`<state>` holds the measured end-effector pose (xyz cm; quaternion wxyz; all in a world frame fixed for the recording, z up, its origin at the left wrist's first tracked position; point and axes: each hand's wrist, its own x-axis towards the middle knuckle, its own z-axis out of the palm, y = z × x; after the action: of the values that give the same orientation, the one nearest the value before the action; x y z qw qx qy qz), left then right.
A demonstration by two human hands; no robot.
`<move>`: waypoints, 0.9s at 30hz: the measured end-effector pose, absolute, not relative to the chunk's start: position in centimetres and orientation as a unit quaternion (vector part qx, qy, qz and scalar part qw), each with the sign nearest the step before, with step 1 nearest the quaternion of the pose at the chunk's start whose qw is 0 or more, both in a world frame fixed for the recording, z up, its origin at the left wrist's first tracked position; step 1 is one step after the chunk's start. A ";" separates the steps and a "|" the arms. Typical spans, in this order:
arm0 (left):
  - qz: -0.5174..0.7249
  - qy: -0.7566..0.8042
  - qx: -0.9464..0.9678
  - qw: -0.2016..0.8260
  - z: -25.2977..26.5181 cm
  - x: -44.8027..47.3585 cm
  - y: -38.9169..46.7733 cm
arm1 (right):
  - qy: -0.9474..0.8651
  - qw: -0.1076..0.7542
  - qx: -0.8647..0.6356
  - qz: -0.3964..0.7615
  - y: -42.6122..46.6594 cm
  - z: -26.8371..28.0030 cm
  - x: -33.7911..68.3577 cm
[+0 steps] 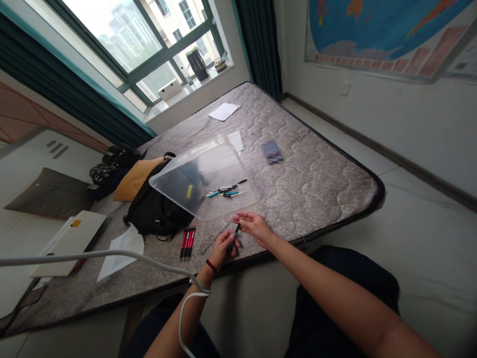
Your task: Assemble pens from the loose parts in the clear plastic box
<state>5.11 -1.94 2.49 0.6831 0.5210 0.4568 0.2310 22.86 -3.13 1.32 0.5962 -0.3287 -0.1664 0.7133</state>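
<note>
My left hand (225, 243) is closed around a dark pen with a teal part (237, 229), held upright and tilted near the bed's front edge. My right hand (256, 228) is beside the pen's upper end, its fingers stretched out and its thumb close to the tip; whether it touches the pen is hard to tell. Just beyond the hands, a clear plastic box (175, 203) lies on the mattress with several teal, black and white pens (225, 191) and a small yellow item (190, 191). Several red and black pens (188, 243) lie side by side left of my left hand.
A black backpack (145, 214) and a yellow envelope (136, 176) are left of the box. White papers (224, 112) and a blurred bluish item (272, 151) rest farther back on the mattress (320, 189). A white cable (112, 253) crosses the near left.
</note>
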 end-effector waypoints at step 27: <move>0.255 0.470 0.513 0.672 2.9 5.2 -2.0 | -0.204 0.565 -0.319 0.733 -2.8 1.4 23.5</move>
<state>5.19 -1.97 2.85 0.6718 0.5126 0.4700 0.2551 23.52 -2.82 1.37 0.5651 -0.3195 -0.2040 0.7328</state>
